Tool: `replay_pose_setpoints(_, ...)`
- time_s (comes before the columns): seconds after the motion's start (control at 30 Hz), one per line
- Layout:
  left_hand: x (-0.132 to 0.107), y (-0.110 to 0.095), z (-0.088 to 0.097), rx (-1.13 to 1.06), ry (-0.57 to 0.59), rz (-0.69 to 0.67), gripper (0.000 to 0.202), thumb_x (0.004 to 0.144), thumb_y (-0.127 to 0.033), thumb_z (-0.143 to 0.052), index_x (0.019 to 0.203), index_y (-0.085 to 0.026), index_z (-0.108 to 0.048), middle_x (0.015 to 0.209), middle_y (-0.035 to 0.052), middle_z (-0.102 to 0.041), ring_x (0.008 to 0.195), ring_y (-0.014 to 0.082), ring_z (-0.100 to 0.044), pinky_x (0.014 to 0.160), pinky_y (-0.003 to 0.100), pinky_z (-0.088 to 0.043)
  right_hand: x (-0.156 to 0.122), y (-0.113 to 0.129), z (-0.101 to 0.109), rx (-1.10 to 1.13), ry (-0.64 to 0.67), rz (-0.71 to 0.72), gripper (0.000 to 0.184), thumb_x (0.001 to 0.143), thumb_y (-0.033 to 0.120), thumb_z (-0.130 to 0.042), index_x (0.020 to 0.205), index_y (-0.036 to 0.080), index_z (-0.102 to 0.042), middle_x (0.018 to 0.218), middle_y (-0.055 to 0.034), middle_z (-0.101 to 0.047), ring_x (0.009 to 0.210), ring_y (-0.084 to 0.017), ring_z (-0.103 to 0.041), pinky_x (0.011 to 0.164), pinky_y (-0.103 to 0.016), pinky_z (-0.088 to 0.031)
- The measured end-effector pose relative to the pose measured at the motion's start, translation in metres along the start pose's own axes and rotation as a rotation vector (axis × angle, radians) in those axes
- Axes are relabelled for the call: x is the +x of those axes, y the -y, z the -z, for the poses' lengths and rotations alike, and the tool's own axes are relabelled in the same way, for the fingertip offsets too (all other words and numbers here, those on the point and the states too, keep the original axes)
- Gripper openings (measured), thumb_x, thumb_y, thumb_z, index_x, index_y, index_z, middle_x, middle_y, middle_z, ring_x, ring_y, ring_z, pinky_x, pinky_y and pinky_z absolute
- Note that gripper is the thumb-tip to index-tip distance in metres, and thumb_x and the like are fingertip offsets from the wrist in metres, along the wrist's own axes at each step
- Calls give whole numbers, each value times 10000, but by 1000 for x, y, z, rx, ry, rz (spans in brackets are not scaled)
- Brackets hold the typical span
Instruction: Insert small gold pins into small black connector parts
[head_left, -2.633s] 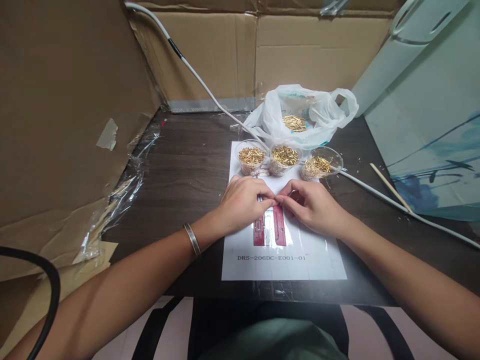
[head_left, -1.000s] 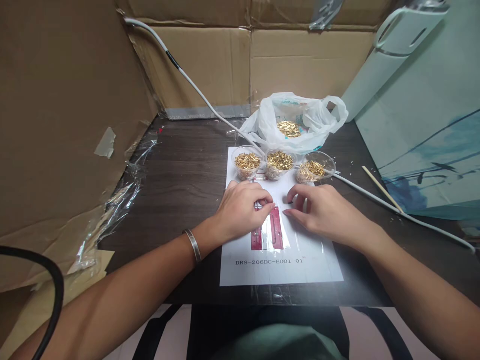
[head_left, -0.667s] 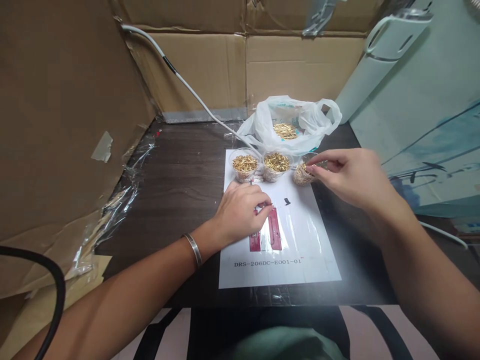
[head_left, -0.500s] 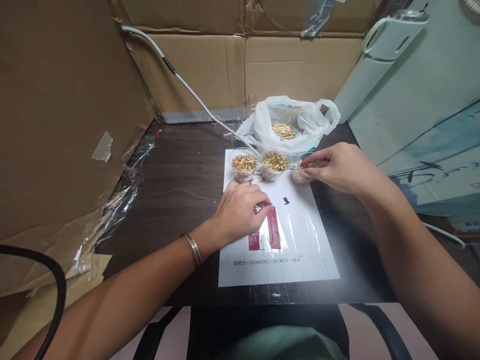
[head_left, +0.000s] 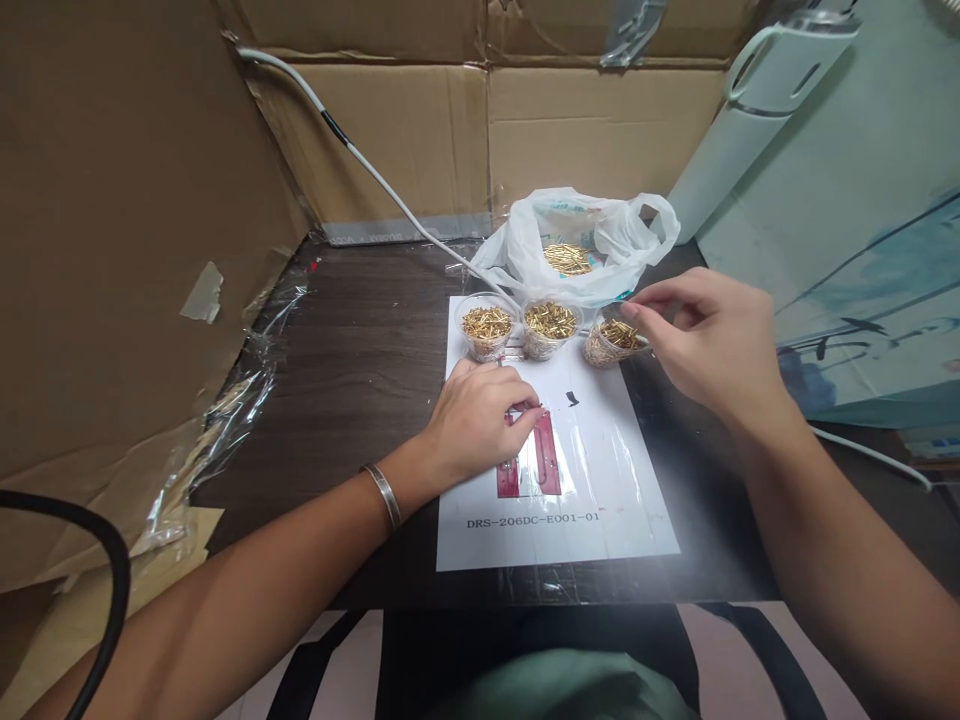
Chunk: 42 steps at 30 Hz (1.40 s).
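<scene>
Brown cardboard wall facing you across desk, silvery tape hanging near its top. Cardboard panel rising on your left, bearing pale torn scrap; clear plastic film crinkling along its foot. White cable slanting down toward desk. Black cable curving in lower left. White flask standing back right, blue-painted panel flanking your right.
</scene>
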<state>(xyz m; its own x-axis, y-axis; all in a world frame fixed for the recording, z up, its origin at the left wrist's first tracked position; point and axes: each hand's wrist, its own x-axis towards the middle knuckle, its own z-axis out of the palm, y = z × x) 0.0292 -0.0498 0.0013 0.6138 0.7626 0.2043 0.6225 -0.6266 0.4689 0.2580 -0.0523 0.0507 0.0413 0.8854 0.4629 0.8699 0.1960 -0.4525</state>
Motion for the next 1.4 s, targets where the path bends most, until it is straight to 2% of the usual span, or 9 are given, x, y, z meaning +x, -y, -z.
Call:
replay_pose_setpoints(0.13, -1, 0, -1, -32, -4, 23, 137, 827, -264, -629, 728, -190, -689, 751, -7, -704, 728, 170, -609, 708, 338, -319, -24, 21, -4, 149, -72, 86, 96, 880, 260, -590, 805, 203, -610, 717, -29, -574, 514, -125, -421, 559, -312, -364)
replay_pose_setpoints(0.23, -1, 0, -1, -44, -6, 20, 131, 820, -246, -629, 716, -188, -683, 735, -8, -694, 733, 171, -613, 705, 335, -323, -40, 31, -17, 425, 175, -5, 101, 899, 282, -575, 883, 188, -610, 772, -37, -647, 528, -117, -518, 509, -276, -381)
replay_pose_setpoints(0.33, 0, 0, -1, -60, -10, 20, 121, 811, -229, -630, 708, -188, -678, 721, -11, -686, 731, 172, -613, 706, 332, -330, -45, 31, -29, 508, 359, -69, 138, 885, 287, -589, 863, 173, -664, 805, -40, -686, 550, -114, -537, 508, -265, -380)
replay_pose_setpoints(0.57, 1, -1, -1, -75, -12, 33, 117, 811, -225, -634, 710, -191, -681, 722, -6, -694, 731, 175, -618, 713, 332, -338, -37, 22, -35, 547, 595, -177, 174, 856, 264, -601, 854, 200, -763, 839, -43, -743, 718, -167, -619, 674, -299, -439)
replay_pose_setpoints(0.77, 2, -1, -2, -81, -9, 34, 105, 809, -241, -643, 727, -197, -693, 731, -9, -699, 729, 172, -619, 709, 334, -339, -40, 19, -38, 476, 607, -206, 177, 832, 282, -626, 869, 190, -772, 787, -47, -731, 647, -156, -575, 617, -291, -416)
replay_pose_setpoints(0.93, 1, 0, -2, -54, -11, 3, 128, 826, -242, -616, 741, -190, -696, 739, 3, -700, 733, 178, -619, 705, 340, -334, -39, 22, -35, 366, 621, -136, 171, 814, 287, -636, 801, 173, -764, 528, 19, -570, 468, -91, -382, 472, -253, -273)
replay_pose_setpoints(1.07, 0, 0, -2, -37, -12, -8, 148, 837, -251, -600, 742, -190, -696, 736, 5, -697, 736, 177, -619, 703, 337, -330, -38, 24, -34, 385, 637, -122, 154, 802, 252, -626, 787, 169, -755, 553, 18, -580, 472, -85, -394, 474, -248, -275)
replay_pose_setpoints(1.27, 1, -1, -1, -60, -10, 19, 127, 821, -233, -612, 732, -196, -694, 730, -5, -698, 729, 175, -617, 709, 336, -336, -36, 20, -40, 728, 643, -345, 127, 756, 264, -658, 720, 169, -734, 664, -22, -662, 580, -117, -517, 533, -249, -358)
replay_pose_setpoints(1.4, 2, -1, -1, -83, -3, 45, 110, 807, -226, -638, 720, -195, -696, 720, -8, -693, 722, 172, -614, 720, 340, -343, -36, 20, -43, 893, 649, -537, 92, 702, 256, -681, 689, 170, -710, 527, 24, -549, 452, -73, -364, 443, -237, -239)
